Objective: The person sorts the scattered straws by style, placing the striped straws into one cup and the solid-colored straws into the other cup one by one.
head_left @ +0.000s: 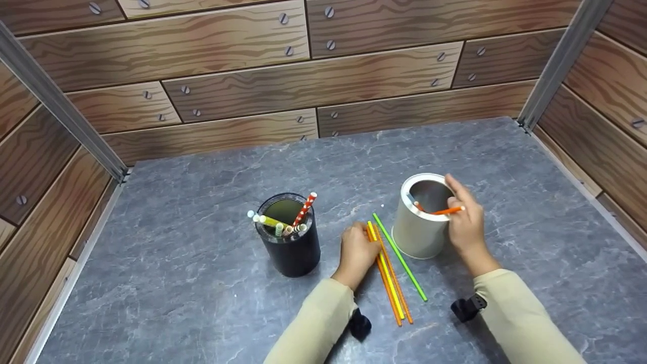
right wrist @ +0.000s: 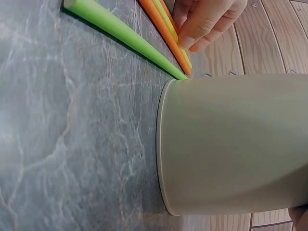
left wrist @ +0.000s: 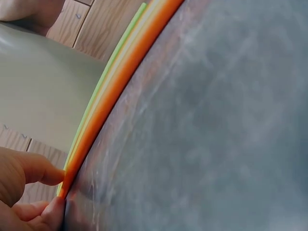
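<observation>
My left hand (head_left: 358, 250) pinches the far ends of some straws lying together on the table, two orange straws (head_left: 389, 293) and a yellow straw (head_left: 394, 285). In the left wrist view, thumb and fingertips close on the orange straw (left wrist: 103, 108); how many straws are in the pinch is unclear. Just right of them lies a green straw (head_left: 402, 260), its middle close to a white canister (head_left: 418, 235). My right hand (head_left: 466, 222) holds the canister at its right side near the rim. An orange straw (head_left: 447, 211) leans out over that rim, overlapping the right hand.
Left of my left hand stands a black cup (head_left: 295, 255) with several patterned straws, one a red dotted straw (head_left: 305, 210). Both containers stand on the grey marbled table (head_left: 177, 253). Wood-patterned walls (head_left: 242, 96) enclose the back and sides.
</observation>
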Tool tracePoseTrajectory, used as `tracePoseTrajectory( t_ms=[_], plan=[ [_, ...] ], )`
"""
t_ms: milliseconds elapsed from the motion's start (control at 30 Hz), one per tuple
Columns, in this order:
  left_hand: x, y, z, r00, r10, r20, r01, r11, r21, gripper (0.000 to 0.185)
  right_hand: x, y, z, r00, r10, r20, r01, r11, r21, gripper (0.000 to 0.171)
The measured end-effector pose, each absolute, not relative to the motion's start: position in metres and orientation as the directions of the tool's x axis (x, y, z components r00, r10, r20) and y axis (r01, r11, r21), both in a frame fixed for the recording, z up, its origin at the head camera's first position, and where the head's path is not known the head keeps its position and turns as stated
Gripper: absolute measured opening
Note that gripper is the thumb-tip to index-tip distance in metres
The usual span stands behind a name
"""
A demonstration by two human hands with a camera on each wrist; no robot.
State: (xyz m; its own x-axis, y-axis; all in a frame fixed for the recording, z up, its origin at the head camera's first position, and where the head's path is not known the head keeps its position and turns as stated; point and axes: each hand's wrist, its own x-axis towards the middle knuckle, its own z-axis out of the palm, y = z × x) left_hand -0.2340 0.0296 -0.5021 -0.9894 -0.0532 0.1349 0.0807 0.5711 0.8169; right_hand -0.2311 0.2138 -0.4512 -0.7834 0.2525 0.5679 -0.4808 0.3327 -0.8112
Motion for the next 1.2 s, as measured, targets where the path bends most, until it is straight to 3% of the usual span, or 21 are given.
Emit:
tracePoseTrajectory(
  t_ms=[633, 867, 1200],
  plan=[
    [-0.2353, 0.0368, -0.4976, -0.990, -0.040, 0.137, 0.079, 0.646, 0.759, 0.014, -0.2318, 0.2143, -0.4527, -0.756, 0.247, 0.606, -0.505, 0.369, -0.780, 0.041],
    [-0.2379, 0.0369, -0.4949, -0.992, -0.040, 0.123, 0.069, 0.639, 0.766, 0.039, -0.2326, 0.2141, -0.4523, -0.771, 0.257, 0.583, -0.486, 0.357, -0.798, 0.042],
    [-0.2392, 0.0355, -0.4961, -0.995, -0.063, 0.075, 0.020, 0.614, 0.789, 0.037, -0.2340, 0.2158, -0.4545, -0.778, 0.254, 0.575, -0.475, 0.363, -0.802, 0.042]
  ],
)
